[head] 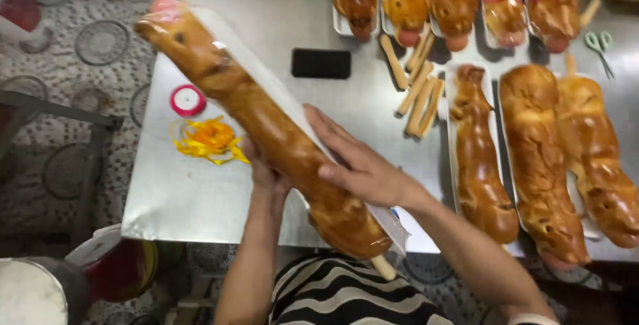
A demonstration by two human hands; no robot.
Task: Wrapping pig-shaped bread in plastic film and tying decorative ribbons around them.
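A long golden-brown bread loaf [259, 118], shaped like an animal with a pink snout, lies slanted above the steel table [193, 192] on a white tray inside a clear plastic bag. A stick pokes out of its near end. My left hand [265, 177] supports the loaf from below at its middle. My right hand [356, 162] lies flat against the plastic on the loaf's right side, fingers spread.
Three similar loaves [539, 158] lie on trays at the right, and several more line the far edge, two tied with pink ribbon. Bread sticks [418, 92], a black phone [321, 63], a pink ribbon spool [188, 100], yellow ribbon [208, 140] and green scissors [601, 46] sit on the table.
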